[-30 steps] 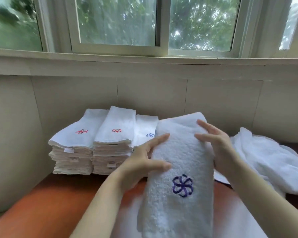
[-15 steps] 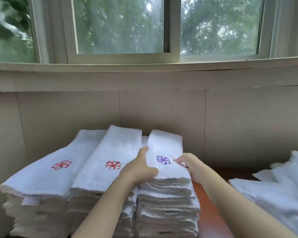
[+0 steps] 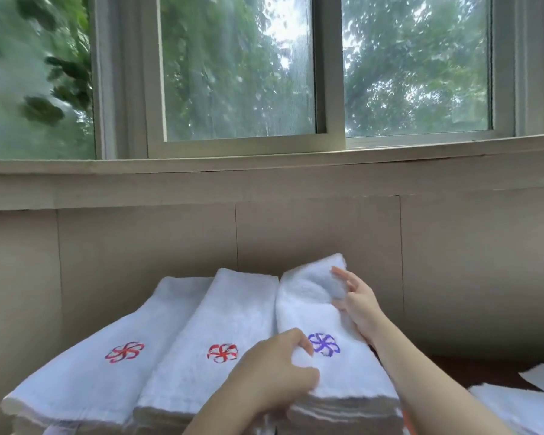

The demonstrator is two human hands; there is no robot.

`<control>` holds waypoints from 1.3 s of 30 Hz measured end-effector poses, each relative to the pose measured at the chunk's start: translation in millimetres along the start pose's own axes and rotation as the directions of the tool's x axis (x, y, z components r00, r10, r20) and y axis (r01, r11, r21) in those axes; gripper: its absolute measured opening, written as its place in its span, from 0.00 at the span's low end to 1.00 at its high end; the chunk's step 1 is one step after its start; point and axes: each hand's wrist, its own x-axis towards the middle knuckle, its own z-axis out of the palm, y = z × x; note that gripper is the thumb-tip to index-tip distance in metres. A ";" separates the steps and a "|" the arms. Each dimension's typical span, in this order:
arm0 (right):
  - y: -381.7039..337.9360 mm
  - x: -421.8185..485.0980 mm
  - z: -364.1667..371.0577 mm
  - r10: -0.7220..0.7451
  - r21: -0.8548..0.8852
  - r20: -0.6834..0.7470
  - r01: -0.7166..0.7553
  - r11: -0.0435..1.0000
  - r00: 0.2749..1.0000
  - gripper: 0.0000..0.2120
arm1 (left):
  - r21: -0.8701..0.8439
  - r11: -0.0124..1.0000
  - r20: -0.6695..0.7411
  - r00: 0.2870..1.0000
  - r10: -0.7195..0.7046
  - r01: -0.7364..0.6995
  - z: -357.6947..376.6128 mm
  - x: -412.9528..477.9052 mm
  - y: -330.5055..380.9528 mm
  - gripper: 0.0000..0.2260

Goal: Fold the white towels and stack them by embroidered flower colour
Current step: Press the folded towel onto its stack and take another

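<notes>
Three stacks of folded white towels stand side by side against the wall. The left stack and the middle stack each show a red embroidered flower on top. On the right stack lies the folded towel with the purple flower. My left hand grips that towel's left edge near the flower, fingers curled onto it. My right hand presses on its right side, fingers spread, where the far end bulges up.
Unfolded white towels lie at the lower right on the dark red-brown surface. A beige wall and a window sill rise directly behind the stacks.
The purple-flower towel went from being held in front of me onto the right stack. My right hand has slid toward its far end; the view has moved closer.
</notes>
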 end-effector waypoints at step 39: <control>-38.6 -305.5 -255.4 0.209 -0.891 -0.318 -0.367 0.267 0.925 0.11 | 0.255 0.951 0.193 0.973 0.124 -0.172 146.1 -153.2 59.4 0.14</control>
